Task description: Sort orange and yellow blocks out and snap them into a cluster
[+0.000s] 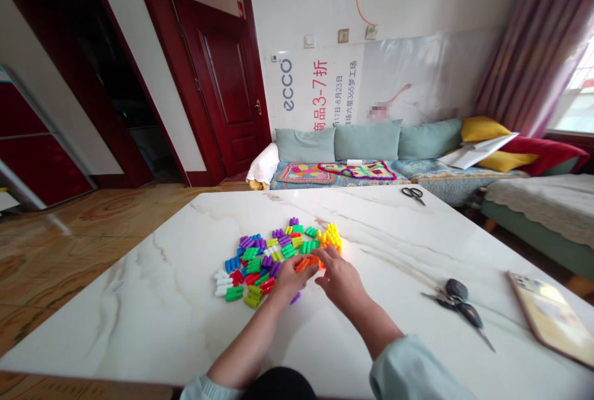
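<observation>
A spread of small plastic building pieces (260, 260) in several colours lies on the white marble table (185, 301). A joined yellow cluster (331, 236) sits at its right end. My left hand (291, 279) and my right hand (341, 281) meet over an orange piece (307, 262) at the pile's near edge. The fingers of both hands are curled onto it. A purple piece (296, 296) peeks out under my left hand.
Scissors (413, 193) lie near the table's far edge. A bunch of keys (457, 304) and a phone (550, 316) rest at the right. Behind the table stands a sofa (371, 158) with cushions, a red door at the left.
</observation>
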`<state>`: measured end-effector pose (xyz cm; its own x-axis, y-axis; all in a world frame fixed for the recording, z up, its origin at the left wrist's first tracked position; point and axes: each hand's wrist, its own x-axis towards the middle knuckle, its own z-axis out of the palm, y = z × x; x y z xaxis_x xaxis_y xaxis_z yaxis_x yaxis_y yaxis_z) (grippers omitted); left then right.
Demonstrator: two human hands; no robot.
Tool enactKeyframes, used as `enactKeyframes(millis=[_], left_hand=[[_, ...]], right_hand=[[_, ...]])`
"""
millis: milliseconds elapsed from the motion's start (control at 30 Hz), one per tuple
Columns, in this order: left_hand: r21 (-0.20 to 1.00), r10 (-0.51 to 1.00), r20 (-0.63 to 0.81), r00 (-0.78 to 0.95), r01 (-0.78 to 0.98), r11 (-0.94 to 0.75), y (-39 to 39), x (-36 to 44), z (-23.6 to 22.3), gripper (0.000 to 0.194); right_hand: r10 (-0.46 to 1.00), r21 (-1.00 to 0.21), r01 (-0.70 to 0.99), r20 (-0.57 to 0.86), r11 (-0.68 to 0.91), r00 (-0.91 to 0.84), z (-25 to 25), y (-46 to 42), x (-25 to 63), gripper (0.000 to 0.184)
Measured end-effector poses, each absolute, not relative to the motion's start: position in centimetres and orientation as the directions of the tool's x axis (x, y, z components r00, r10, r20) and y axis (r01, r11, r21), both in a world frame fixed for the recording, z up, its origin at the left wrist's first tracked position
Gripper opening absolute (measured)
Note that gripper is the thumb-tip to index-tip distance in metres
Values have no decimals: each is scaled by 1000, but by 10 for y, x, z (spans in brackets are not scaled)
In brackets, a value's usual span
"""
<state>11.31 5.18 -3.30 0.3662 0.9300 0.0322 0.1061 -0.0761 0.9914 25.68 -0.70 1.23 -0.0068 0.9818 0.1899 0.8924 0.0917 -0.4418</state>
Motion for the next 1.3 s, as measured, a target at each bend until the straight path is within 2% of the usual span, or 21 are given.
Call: enactKeyframes(millis=[33, 100, 200, 300, 367, 433, 500, 567, 667, 733, 800, 867, 933, 1000, 1067, 1200, 1300], left_hand=[[997, 884, -57, 463, 67, 29, 44, 111, -34, 50], [988, 788, -137, 600, 28, 151, 31, 105, -35, 49], [981, 731, -135, 669, -13, 193, 20, 98, -40, 46], [984, 736, -102, 669, -40, 172, 17, 94, -47, 46], [995, 781, -52, 623, -34, 93, 18, 93, -53, 51], [997, 864, 58, 501, 23, -80, 21, 93, -58, 52], [948, 908, 220, 355, 143, -286, 26, 92, -63, 45], [862, 890, 367, 270, 260, -435, 33, 92, -67, 35], [770, 850, 504, 153, 367, -522, 42, 92, -72, 26], [741, 827, 559, 63, 408, -532, 42, 91, -71, 25], [719, 804, 591, 68, 406, -563, 36, 90, -69, 26], [709, 790, 563, 243, 348, -613, 25, 91, -65, 26], [734, 746, 445, 495, 277, -621, 16, 93, -62, 25], [783, 717, 318, 621, 255, -568, 12, 96, -62, 24], [838, 778, 269, 567, 260, -480, 13, 99, -66, 26], [943, 943, 198, 267, 210, -257, 26, 99, -76, 30], [955, 969, 193, 152, 198, -221, 33, 97, -82, 28]], right_hand=[[984, -424, 898, 174, 118, -47, 12, -7, 256, 46], [989, -384, 913, 99, 138, -108, 13, -8, 254, 29], [990, -347, 931, -31, 117, -136, 17, -10, 252, 18], [990, -349, 930, -38, 114, -136, 22, -14, 251, 16], [991, -367, 923, -13, 116, -130, 22, -17, 254, 11], [997, -402, 913, 20, 78, -76, 22, -19, 261, 10], [996, -447, 895, 78, 4, 35, 21, -19, 270, 14], [976, -492, 867, 143, -75, 165, 22, -19, 281, 19], [935, -546, 824, 191, -153, 300, 23, -17, 294, 21], [930, -577, 806, 208, -132, 302, 21, -16, 299, 19], [941, -579, 811, 218, -90, 260, 17, -15, 302, 20], [954, -543, 833, 183, -103, 237, 11, -15, 306, 21], [967, -505, 848, 96, -159, 238, 6, -14, 310, 18], [971, -486, 849, 2, -208, 239, 0, -13, 315, 13], [969, -470, 851, -48, -236, 242, -5, -11, 321, 11], [962, -438, 858, -76, -269, 263, -15, -7, 329, 16], [964, -440, 859, -69, -262, 258, -22, -3, 329, 16]])
